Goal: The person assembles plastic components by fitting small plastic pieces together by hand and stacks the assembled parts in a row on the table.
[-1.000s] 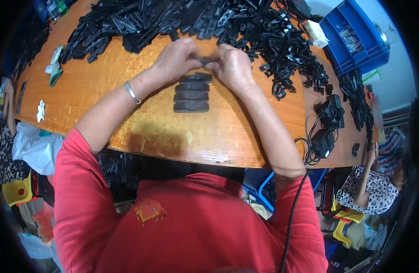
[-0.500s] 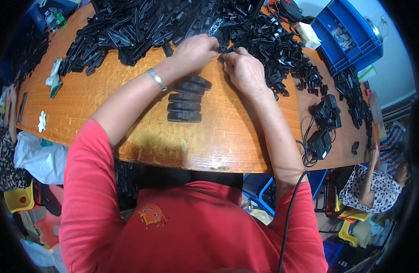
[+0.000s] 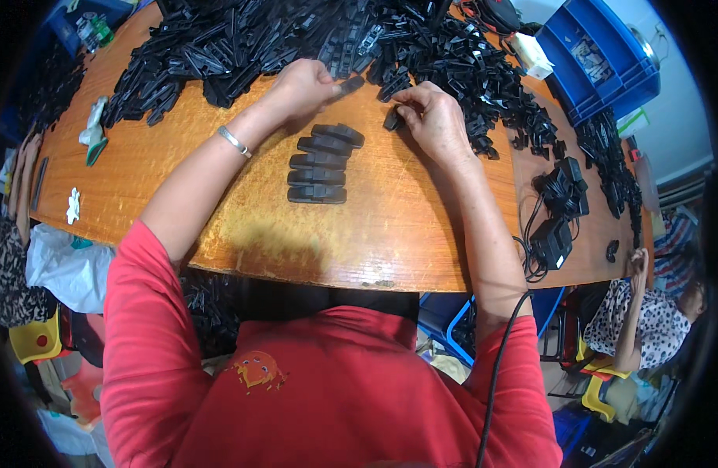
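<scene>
My left hand (image 3: 303,87) pinches one end of a flat black plastic piece (image 3: 350,85), which sticks out to the right from the fingertips. Between the thumb and fingers of my right hand (image 3: 437,121) is a small black plastic part (image 3: 392,118), its shape partly covered. The two hands are apart, just in front of the heaped parts. Nearer to me, several black elongated plastic pieces (image 3: 317,177) lie side by side in a slightly fanned column. Their upper faces carry a raised middle section.
A large heap of long black parts (image 3: 211,58) spreads across the back, with smaller black parts (image 3: 484,93) at its right. Black adapters with cables (image 3: 550,242) lie at the right. Beyond stands a blue bin (image 3: 597,58). A glove (image 3: 94,132) lies left. Other people sit at both sides.
My hands have drawn apart: the left moved left, the right slightly right and nearer to me. The flat piece and the small part now show in the fingers.
</scene>
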Demonstrator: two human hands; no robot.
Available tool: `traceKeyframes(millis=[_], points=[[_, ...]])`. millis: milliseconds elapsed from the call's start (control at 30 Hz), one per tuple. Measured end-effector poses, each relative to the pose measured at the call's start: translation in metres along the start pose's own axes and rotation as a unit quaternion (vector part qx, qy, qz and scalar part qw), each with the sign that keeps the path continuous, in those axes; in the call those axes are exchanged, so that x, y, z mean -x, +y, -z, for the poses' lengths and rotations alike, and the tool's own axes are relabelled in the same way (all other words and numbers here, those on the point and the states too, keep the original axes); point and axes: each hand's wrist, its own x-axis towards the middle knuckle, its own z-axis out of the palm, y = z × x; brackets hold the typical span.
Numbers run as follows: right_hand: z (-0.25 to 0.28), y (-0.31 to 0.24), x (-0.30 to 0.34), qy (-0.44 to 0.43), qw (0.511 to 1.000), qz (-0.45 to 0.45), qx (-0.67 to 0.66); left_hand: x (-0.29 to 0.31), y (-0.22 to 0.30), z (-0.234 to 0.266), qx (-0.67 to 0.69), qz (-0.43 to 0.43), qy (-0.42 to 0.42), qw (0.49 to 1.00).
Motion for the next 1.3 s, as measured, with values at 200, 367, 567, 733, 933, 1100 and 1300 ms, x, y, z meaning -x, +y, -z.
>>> traceKeyframes(millis=[200, 367, 567, 733, 933, 1100, 1300], points=[[0.007, -0.021, 0.011, -0.010, 0.996, 0.012, 0.086, 0.018, 0.004, 0.005, -0.263, -0.089, 0.059, 0.959], [0.001, -0.032, 0.015, -0.061, 0.984, 0.062, 0.155, 0.029, 0.009, -0.004, -0.244, -0.302, 0.104, 0.916], [0.002, -0.020, 0.013, -0.063, 0.982, 0.082, 0.158, 0.026, 0.014, -0.005, -0.297, -0.299, 0.014, 0.906], [0.016, -0.027, 0.018, -0.017, 0.990, 0.013, 0.136, 0.034, 0.022, -0.008, -0.278, -0.321, 0.028, 0.905], [0.015, -0.022, 0.019, 0.036, 0.993, -0.074, 0.080, 0.032, 0.024, -0.011, -0.264, -0.323, 0.047, 0.907], [0.005, -0.024, 0.019, 0.030, 0.965, -0.133, -0.226, 0.033, 0.029, -0.009, -0.175, -0.285, 0.044, 0.942], [0.005, -0.063, 0.018, 0.078, 0.891, -0.172, -0.414, 0.044, 0.046, -0.005, 0.158, -0.108, -0.109, 0.976]])
